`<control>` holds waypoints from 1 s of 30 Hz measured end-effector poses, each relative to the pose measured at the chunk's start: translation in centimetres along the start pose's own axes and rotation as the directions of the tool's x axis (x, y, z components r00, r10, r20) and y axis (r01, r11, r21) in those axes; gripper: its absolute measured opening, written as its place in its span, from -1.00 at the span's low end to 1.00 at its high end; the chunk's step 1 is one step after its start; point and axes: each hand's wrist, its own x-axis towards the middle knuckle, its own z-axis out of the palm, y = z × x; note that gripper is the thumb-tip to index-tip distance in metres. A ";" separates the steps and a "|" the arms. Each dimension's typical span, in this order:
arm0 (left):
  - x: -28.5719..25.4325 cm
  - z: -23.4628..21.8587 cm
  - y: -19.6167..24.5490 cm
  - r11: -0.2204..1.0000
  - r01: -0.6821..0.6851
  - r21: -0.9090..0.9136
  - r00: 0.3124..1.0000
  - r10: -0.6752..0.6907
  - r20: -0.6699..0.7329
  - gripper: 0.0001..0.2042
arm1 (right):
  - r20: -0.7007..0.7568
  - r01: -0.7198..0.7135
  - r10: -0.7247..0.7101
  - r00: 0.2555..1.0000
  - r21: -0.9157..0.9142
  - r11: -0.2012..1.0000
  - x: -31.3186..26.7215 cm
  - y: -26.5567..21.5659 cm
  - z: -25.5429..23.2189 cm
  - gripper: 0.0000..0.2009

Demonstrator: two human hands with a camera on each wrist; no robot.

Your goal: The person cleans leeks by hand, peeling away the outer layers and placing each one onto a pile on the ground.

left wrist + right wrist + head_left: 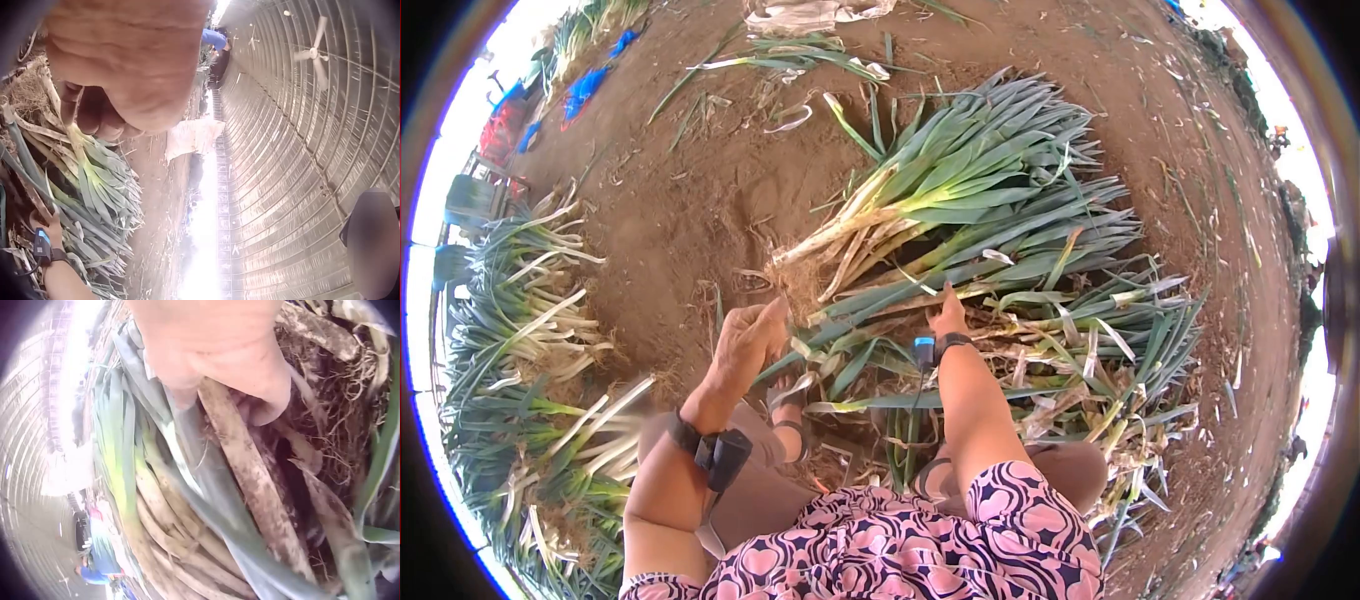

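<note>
My right hand grips a leek by its soil-stained pale stalk, thumb on one side and curled fingers on the other. That stalk lies among other leeks, beside a long grey-green leaf. My left hand hovers left of the pile, near the root ends, its fingers loosely bent. In the left wrist view its palm fills the top, with bent fingers below and nothing visible in them. A large bunch of leeks lies beyond both hands, roots toward the left, green tops toward the right.
More leeks are heaped along the left side. Loose leaves and dry trimmings spread right of my knees. A few leeks and a pale sack lie farther off on the bare soil. A person in blue is in the distance.
</note>
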 end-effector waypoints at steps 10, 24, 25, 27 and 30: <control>-0.3 4.0 2.7 0.958 -0.046 0.283 0.987 -0.001 0.161 -0.73 | 0.166 0.779 -0.764 0.624 -0.054 0.625 -17.5 1.1 -1.0 -0.45; -1.3 5.5 2.3 0.913 -0.380 -0.146 0.923 0.385 0.002 -0.85 | 0.859 0.882 -0.444 0.254 -0.017 0.472 -32.6 5.3 1.2 -0.70; -1.7 5.0 2.4 0.907 -0.364 -0.209 0.929 0.370 -0.014 -0.85 | 0.873 0.838 -0.418 0.252 0.019 0.545 -32.9 5.0 2.0 -0.68; -2.7 4.6 2.1 0.881 -0.329 -0.340 0.941 0.334 -0.043 -0.85 | 0.906 0.889 -0.381 0.182 0.014 0.458 -32.6 4.4 3.7 -0.66; -4.0 3.9 2.9 0.920 -0.386 0.070 0.903 0.392 -0.176 -0.84 | 0.889 0.845 -0.363 0.277 -0.046 0.532 -33.7 4.3 5.3 -0.60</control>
